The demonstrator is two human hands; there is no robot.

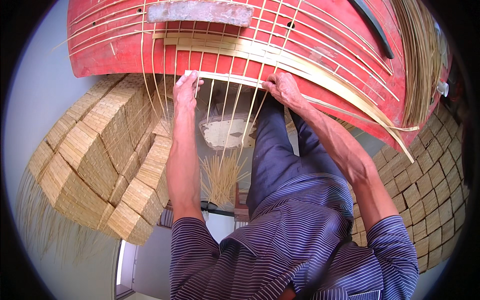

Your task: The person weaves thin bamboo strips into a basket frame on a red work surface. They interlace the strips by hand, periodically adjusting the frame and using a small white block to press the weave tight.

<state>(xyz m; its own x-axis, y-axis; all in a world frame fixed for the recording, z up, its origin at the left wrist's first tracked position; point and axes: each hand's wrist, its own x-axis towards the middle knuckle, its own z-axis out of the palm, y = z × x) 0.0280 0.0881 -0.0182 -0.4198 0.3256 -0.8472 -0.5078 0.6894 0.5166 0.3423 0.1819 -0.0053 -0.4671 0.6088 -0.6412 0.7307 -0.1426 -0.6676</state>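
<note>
A flat pale bamboo strip runs along the near edge of the red tabletop, and its far part stretches out to the right. My left hand pinches it near its left end. Closed fingers of my right hand grip the same strip farther right. Thin bamboo splints cross it and hang over the table edge between my hands. Just beyond lie wider bamboo strips interlaced with the splints. A worn reddish-grey block rests across the splints at the back.
The red tabletop carries a dark curved bar and a thick bundle of splints at right. Stacked woven boxes stand at left, more woven pieces at right. Below are a chipped white board and loose splints.
</note>
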